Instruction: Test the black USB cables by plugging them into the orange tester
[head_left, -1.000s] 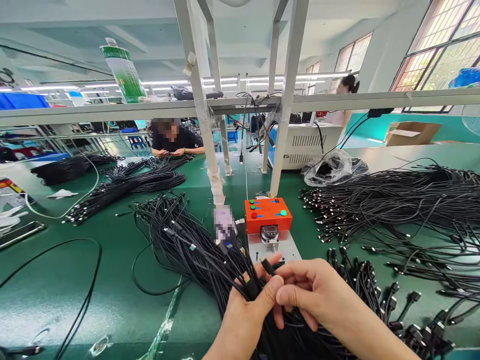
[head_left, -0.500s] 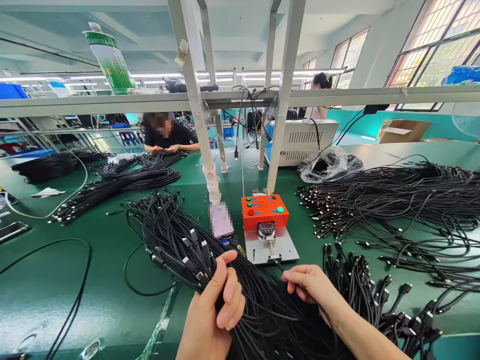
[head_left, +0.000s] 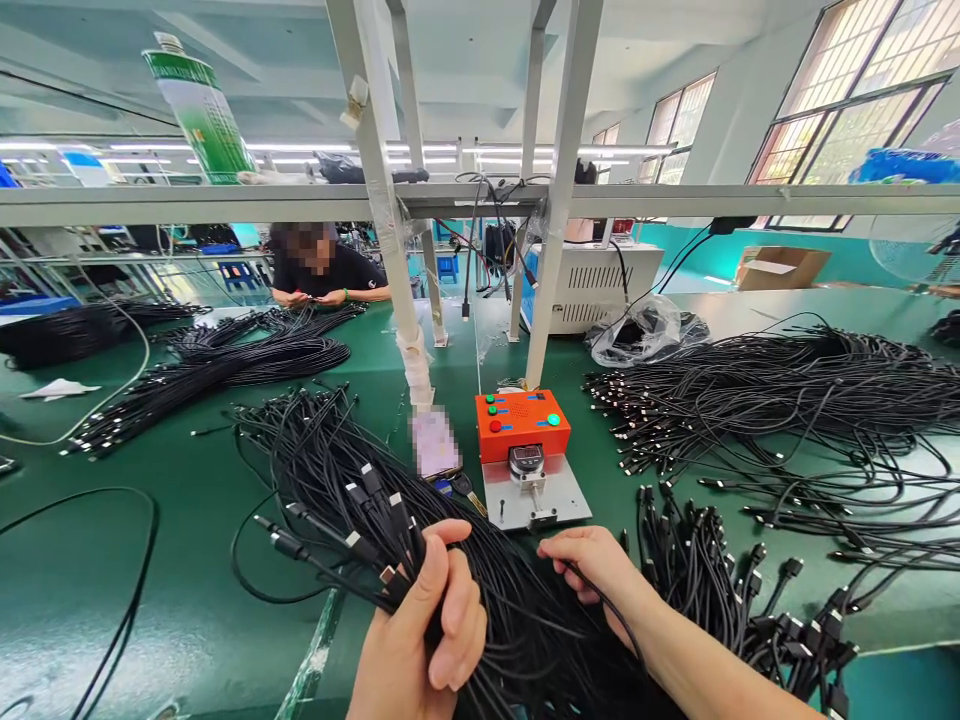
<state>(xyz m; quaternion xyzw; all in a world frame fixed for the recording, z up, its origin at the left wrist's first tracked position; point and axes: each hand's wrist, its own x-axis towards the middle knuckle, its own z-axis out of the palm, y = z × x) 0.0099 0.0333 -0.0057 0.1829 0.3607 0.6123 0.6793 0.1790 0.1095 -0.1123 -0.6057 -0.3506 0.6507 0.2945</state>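
Observation:
My left hand [head_left: 431, 620] is closed round a bunch of black USB cables [head_left: 367, 515], their metal-tipped plugs fanning out above the thumb. More of the same cables run beneath both hands. In my right hand [head_left: 589, 565], thumb and fingers pinch one black cable [head_left: 611, 605], which trails back along the wrist; its front tip is hidden by the fingers. Just beyond that hand stands an orange box [head_left: 525, 425] with green and red buttons. A round digital gauge [head_left: 526, 460] sits on the metal plate [head_left: 570, 500] before it, and the hand is apart from the plate.
Large heaps of black cables [head_left: 787, 390] lie at the right, with a cluster of plugs [head_left: 697, 560] nearer. Another cable pile [head_left: 247, 350] is at the left. A phone [head_left: 435, 445] and key [head_left: 466, 490] lie by the box. White frame posts [head_left: 551, 270] rise behind. A co-worker [head_left: 326, 265] sits opposite.
My right hand has drawn back slightly left from the gauge's fixture, and its cable no longer reaches into it. The left hand keeps its bunch, with more plugs showing. The view has shifted slightly.

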